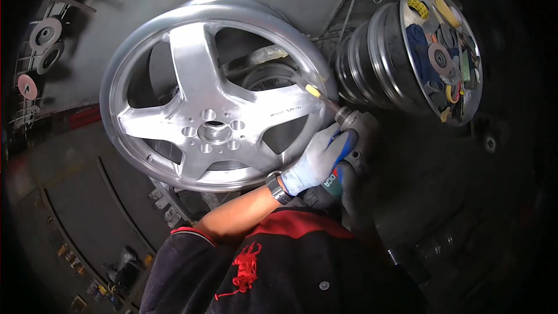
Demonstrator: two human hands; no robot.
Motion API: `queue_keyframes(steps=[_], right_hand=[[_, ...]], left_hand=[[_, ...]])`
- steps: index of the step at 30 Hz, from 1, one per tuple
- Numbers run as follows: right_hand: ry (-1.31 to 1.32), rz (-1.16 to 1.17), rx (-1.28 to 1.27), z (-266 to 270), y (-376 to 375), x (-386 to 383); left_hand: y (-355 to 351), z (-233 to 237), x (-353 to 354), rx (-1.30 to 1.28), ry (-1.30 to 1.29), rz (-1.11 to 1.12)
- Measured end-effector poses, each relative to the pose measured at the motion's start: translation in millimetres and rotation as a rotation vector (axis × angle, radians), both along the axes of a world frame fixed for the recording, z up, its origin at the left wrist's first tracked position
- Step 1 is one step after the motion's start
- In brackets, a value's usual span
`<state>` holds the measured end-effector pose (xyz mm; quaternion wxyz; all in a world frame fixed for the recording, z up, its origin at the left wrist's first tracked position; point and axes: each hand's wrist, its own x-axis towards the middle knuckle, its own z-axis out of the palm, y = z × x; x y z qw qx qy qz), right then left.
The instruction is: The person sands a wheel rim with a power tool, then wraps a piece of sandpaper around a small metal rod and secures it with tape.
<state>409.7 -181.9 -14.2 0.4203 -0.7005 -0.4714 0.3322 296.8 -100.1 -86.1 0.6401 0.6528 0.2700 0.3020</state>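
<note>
A silver five-spoke alloy wheel point(197, 93) stands tilted up in front of me, its face bare, shiny metal. My left hand point(317, 160), in a light grey and blue work glove, is closed around the front of a die grinder point(331, 185) with a green body marked DCA. The grinder's yellow tip point(313, 90) is right at the end of the right-hand spoke, near the rim. My right hand point(353, 195) is in deep shadow against the grinder's body, its fingers mostly hidden.
To the right, a stack of wheels point(375, 58) carries a tray-like top with a yellow tape roll point(417, 7), a flap disc point(443, 60) and tools. More abrasive discs point(45, 34) hang on a wire rack at left. Small items lie on the floor at lower left.
</note>
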Motion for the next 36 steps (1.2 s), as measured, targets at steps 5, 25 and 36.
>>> queue_keyframes(steps=[5, 25, 36], right_hand=[[-0.095, 0.059, 0.102, -28, -11, 5], [0.039, 0.015, 0.135, -19, 6, -2], [0.274, 0.021, -0.093, -61, -46, 6]], left_hand=[[-5, -1, 6, -0.034, 0.032, -0.006], [10, 3, -10, 0.408, 0.225, -0.115], [11, -12, -15, 0.477, 0.091, -0.130]])
